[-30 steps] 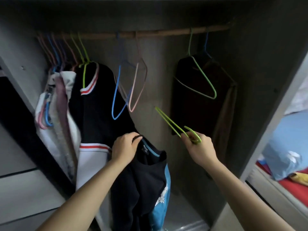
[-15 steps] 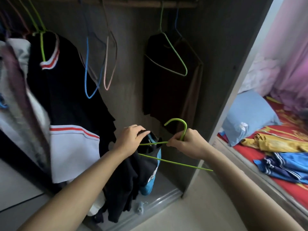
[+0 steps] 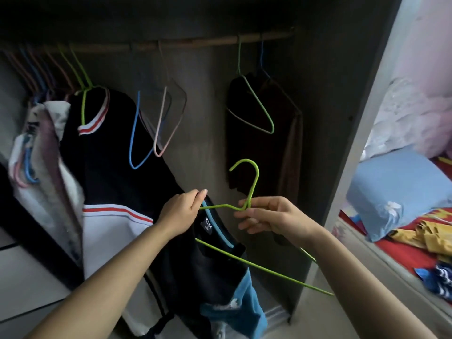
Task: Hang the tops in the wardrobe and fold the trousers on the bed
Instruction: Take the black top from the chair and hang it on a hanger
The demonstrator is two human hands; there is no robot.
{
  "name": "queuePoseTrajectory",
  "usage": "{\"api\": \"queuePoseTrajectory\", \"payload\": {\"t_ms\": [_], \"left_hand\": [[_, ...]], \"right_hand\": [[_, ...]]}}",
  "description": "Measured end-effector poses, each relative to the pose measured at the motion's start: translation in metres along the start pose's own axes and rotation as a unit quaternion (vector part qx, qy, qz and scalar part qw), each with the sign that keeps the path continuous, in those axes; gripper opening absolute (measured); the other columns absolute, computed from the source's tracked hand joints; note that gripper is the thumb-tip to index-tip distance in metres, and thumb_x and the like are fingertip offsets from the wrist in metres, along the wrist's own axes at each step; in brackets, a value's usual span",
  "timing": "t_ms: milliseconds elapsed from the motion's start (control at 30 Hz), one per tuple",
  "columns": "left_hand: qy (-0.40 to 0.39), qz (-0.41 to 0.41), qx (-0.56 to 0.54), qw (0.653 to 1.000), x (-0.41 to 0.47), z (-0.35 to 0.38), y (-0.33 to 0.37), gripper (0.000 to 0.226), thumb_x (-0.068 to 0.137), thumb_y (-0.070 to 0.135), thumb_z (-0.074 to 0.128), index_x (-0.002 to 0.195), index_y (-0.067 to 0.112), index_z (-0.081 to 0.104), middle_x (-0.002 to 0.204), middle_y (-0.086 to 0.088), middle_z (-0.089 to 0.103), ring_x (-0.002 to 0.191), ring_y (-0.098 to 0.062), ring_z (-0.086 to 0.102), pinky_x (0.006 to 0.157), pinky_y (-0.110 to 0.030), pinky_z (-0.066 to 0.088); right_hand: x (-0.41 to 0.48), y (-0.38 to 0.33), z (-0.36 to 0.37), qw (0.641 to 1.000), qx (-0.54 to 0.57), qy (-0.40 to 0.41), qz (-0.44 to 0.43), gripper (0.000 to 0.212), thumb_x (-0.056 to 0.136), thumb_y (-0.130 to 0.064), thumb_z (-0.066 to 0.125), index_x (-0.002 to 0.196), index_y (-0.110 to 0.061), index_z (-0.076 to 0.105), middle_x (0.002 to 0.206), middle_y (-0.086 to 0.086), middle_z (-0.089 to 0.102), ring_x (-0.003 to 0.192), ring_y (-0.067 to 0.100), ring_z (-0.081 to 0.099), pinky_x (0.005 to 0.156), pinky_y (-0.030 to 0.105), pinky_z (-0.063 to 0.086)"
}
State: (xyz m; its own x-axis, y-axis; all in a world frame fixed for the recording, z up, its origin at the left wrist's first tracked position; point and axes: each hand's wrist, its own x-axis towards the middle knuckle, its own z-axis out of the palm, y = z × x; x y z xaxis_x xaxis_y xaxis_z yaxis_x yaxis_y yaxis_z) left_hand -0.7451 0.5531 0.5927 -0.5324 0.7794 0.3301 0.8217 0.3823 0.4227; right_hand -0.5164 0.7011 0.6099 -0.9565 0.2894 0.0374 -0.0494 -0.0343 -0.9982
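One wardrobe (image 3: 325, 106) fills the view from 9 to 2 o'clock. Bed (image 3: 396, 252) sits at 3 to 4 o'clock, with a yellow garment (image 3: 420, 234) and a blue striped garment (image 3: 440, 277) lying loose and unfolded on it. Cannot tell whether either is trousers.

Rail (image 3: 195, 44) runs across 12 o'clock and is crowded toward 10 o'clock. Striped-collar top (image 3: 110, 155) hangs there, with a dark garment (image 3: 254, 148) at 1 o'clock. Empty blue hanger (image 3: 133, 148) and pink hanger (image 3: 158, 133) hang between them. Gap is narrow, so a hook going up could knock an empty hanger off or catch the dark garment.

Black top (image 3: 210, 270), blue-collared, hangs from centre to 6 o'clock, in front of the wardrobe and not yet on the rail. Its weight appears to hang mostly from the pinched collar. If that pinch slips, it likely drops to the wardrobe floor.

Green hanger (image 3: 254, 189) is at centre, hook up. One shoulder enters at the collar; the other end juts free toward 5 o'clock, outside the cloth. Judged half-threaded.
- Forcing the second shoulder in could stretch the neck.
- Lifting now could let the top slide off the one arm.
- The free end lies near the side panel and may snag.

Left hand (image 3: 182, 211) pinches the collar edge where the hanger arm enters. Right hand (image 3: 271, 216) holds the hanger's neck between thumb and forefinger, other fingers loosely curled. With so light a grip, the hanger could twist.
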Motion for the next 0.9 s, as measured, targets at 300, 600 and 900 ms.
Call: {"api": "queuePoseTrajectory", "payload": {"t_ms": [300, 600, 900], "left_hand": [[0.007, 0.008, -0.041, 0.999, 0.01, 0.013, 0.045, 0.048, 0.102, 0.049, 0.031, 0.062, 0.022, 0.032, 0.048, 0.005, 0.037, 0.047, -0.014, 0.04, 0.05, -0.033, 0.028], [0.087, 0.054, -0.082, 0.991, 0.002, 0.029, 0.076, 0.041, 0.098, 0.049, 0.02, 0.066, 0.034, 0.041, 0.052, 0.01, 0.048, 0.055, -0.006, 0.049, 0.054, -0.028, 0.027], [0.112, -0.073, 0.015, 0.991, 0.011, 0.012, 0.076, 0.04, 0.088, 0.044, 0.049, 0.059, 0.016, 0.047, 0.05, 0.002, 0.052, 0.061, -0.036, 0.057, 0.055, -0.033, 0.038]], "right_hand": [[-0.015, 0.033, -0.045, 0.965, -0.218, 0.145, -0.006, 0.045, 0.094, -0.059, 0.047, 0.08, -0.026, 0.074, 0.054, -0.007, 0.049, 0.043, 0.003, 0.035, 0.044, 0.011, 0.03], [-0.004, 0.028, -0.016, 0.941, -0.243, 0.229, -0.058, 0.033, 0.086, -0.053, 0.069, 0.081, -0.02, 0.068, 0.07, 0.006, 0.069, 0.059, 0.007, 0.054, 0.063, 0.035, 0.05], [-0.022, 0.061, 0.008, 0.706, -0.538, 0.225, -0.403, 0.022, 0.093, -0.036, 0.067, 0.085, -0.016, 0.069, 0.081, 0.0, 0.059, 0.07, 0.021, 0.056, 0.062, 0.037, 0.046]]}}
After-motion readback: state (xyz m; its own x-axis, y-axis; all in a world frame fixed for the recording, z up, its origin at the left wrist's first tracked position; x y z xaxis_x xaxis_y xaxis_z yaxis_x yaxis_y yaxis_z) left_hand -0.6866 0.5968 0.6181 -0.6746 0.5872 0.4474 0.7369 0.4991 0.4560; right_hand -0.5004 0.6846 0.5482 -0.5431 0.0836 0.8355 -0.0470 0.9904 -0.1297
